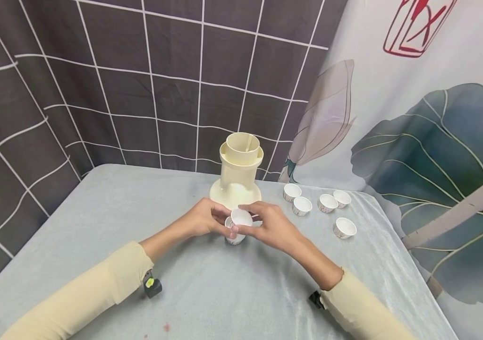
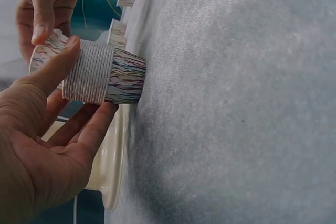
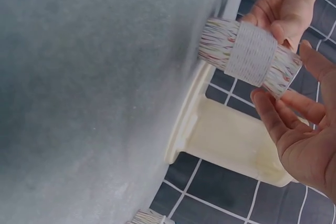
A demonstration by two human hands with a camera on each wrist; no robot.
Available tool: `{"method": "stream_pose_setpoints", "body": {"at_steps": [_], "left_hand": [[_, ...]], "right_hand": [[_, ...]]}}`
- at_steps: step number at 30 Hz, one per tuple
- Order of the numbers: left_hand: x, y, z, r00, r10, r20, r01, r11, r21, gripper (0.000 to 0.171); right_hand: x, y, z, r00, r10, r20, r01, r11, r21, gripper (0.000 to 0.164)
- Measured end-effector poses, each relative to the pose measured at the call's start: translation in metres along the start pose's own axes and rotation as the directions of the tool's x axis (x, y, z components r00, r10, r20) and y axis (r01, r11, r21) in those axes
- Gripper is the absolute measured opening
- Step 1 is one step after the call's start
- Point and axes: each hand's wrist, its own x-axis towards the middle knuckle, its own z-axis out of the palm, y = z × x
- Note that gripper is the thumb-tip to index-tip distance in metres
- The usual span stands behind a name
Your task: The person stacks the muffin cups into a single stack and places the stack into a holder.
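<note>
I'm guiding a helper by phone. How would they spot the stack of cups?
On the grey table, find the cream stand near the far edge. In front of it, the left hand holds the stack of cups, the right hand at its top. Its many nested rims set it apart from the single cups to the right.

Cup stack (image 2: 126,77) white, wavy multicoloured lines; stand (image 1: 240,177) cream; loose cups (image 1: 345,228) white inside; tablecloth (image 1: 139,203) pale blue-grey; sleeves (image 1: 88,293) beige; back curtain (image 1: 173,52) charcoal, white grid; side curtain (image 1: 368,89) white, blue-green leaf (image 1: 432,137), pinkish bud (image 1: 326,118), red drawing (image 1: 419,9).
</note>
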Motion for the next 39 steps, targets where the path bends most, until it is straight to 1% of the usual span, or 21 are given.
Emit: {"method": "stream_pose_setpoints", "body": {"at_steps": [5, 8, 13, 19, 22, 26, 33, 39], "left_hand": [[0.000, -0.002, 0.000, 1.000, 0.012, 0.005, -0.012, 1.000, 0.006, 0.043], [0.000, -0.003, 0.000, 1.000, 0.018, 0.011, -0.018, 1.000, 0.007, 0.042], [0.000, -0.002, 0.000, 0.999, 0.040, 0.023, -0.040, 0.999, 0.004, 0.042], [-0.001, 0.000, -0.001, 0.998, 0.055, 0.016, -0.055, 0.998, 0.007, 0.047], [-0.002, 0.001, 0.000, 0.998, 0.055, 0.011, -0.055, 0.998, 0.007, 0.048], [-0.002, 0.001, 0.000, 0.998, 0.058, 0.007, -0.058, 0.998, 0.004, 0.050], [-0.002, 0.000, 0.002, 0.999, 0.047, -0.019, -0.047, 0.999, -0.010, 0.065], [-0.003, -0.001, 0.002, 0.998, 0.055, -0.010, -0.055, 0.998, -0.022, 0.060]], "right_hand": [[0.000, 0.002, 0.003, 1.000, -0.017, 0.007, 0.017, 1.000, 0.008, 0.059], [-0.001, 0.003, 0.004, 1.000, -0.007, 0.026, 0.006, 1.000, 0.031, 0.060], [-0.001, 0.006, 0.005, 0.997, 0.048, 0.068, -0.056, 0.991, 0.120, 0.062], [0.000, 0.009, 0.003, 0.987, 0.115, 0.113, -0.140, 0.959, 0.246, 0.062], [-0.001, 0.009, 0.002, 0.982, 0.137, 0.129, -0.168, 0.946, 0.277, 0.062], [-0.002, 0.010, 0.001, 0.979, 0.155, 0.136, -0.189, 0.935, 0.299, 0.061], [-0.002, 0.013, 0.004, 0.978, 0.152, 0.141, -0.189, 0.935, 0.301, 0.058], [-0.003, 0.016, 0.006, 0.980, 0.136, 0.147, -0.177, 0.934, 0.311, 0.052]]}}
